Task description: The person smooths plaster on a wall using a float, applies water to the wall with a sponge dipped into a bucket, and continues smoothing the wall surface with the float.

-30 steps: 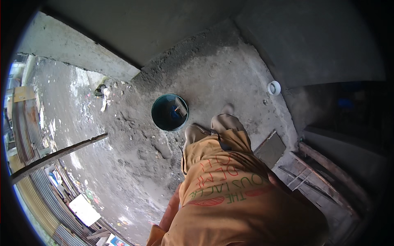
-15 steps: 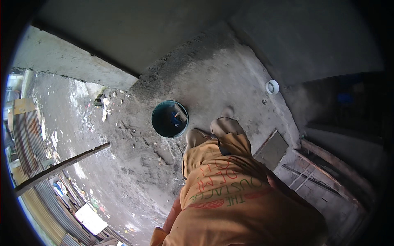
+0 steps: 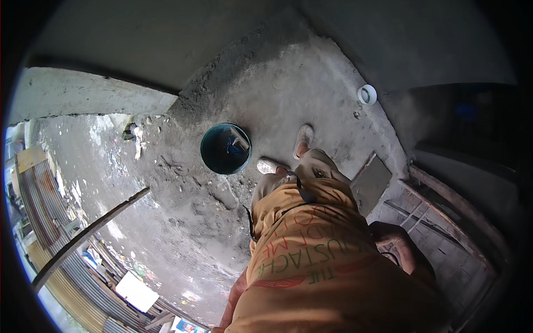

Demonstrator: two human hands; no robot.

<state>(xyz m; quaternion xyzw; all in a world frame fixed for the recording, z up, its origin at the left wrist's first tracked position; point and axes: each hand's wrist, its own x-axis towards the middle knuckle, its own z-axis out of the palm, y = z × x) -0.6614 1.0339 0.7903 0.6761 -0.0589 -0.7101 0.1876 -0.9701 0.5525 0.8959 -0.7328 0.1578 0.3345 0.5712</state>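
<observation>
My right hand hangs in shadow at the right side of my orange-brown shirt. Its fingers are too dark to make out, and I see nothing held. On the left, part of my left arm shows beside the shirt; the cloth hides the hand. In front of my feet stands a dark green bucket. Inside it lie a flat greyish tool, perhaps a plastering float, and something blue. Neither hand touches the bucket.
A small white tub stands by the right wall. A flat grey board lies right of my legs, near a wooden frame. At left, a wooden pole slants before corrugated sheets. Rubble dots the rough floor.
My right hand and forearm have come into view beside the shirt. My feet are placed further apart, in a step. The view has shifted slightly; the bucket stays on the floor.
</observation>
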